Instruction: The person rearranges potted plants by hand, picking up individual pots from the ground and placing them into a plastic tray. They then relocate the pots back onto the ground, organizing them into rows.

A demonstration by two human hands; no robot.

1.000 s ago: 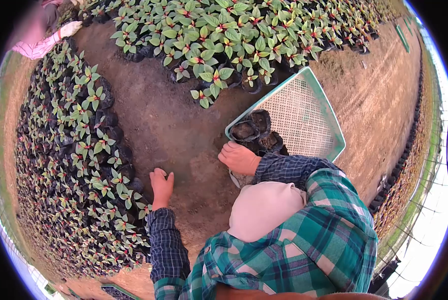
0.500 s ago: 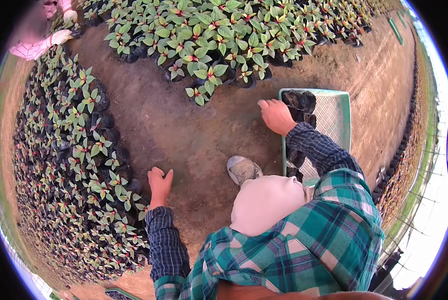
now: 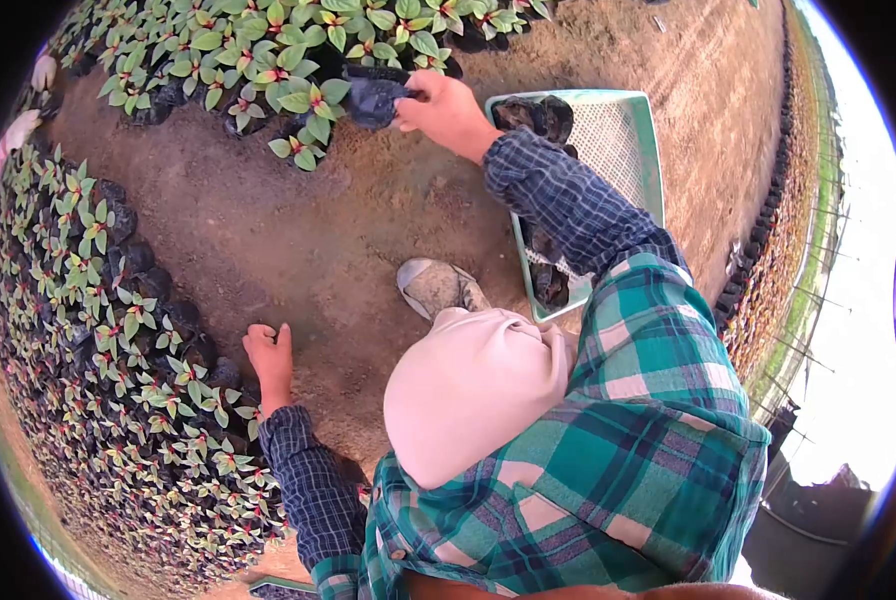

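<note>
My right hand (image 3: 446, 112) grips a black plastic pot bag (image 3: 376, 98) by its edge at the border of the upper plant bed (image 3: 298, 55). Just right of that hand lies a green-rimmed crate (image 3: 651, 160) with a pale mesh bottom, holding several black bags (image 3: 550, 283) along its left side. Over the bare soil is my left hand (image 3: 270, 362), fingers apart and holding nothing, near the potted seedlings (image 3: 183, 385) on the left.
A shoe (image 3: 434, 287) stands on the brown soil (image 3: 298, 240) between the beds. At the upper left edge, a co-worker's gloved hand (image 3: 22, 130) shows. More black pots (image 3: 758, 240) line the far right.
My right hand has moved from the crate's left edge up to the upper plant bed and now holds a black bag. The view has shifted, and my left hand stays low and empty.
</note>
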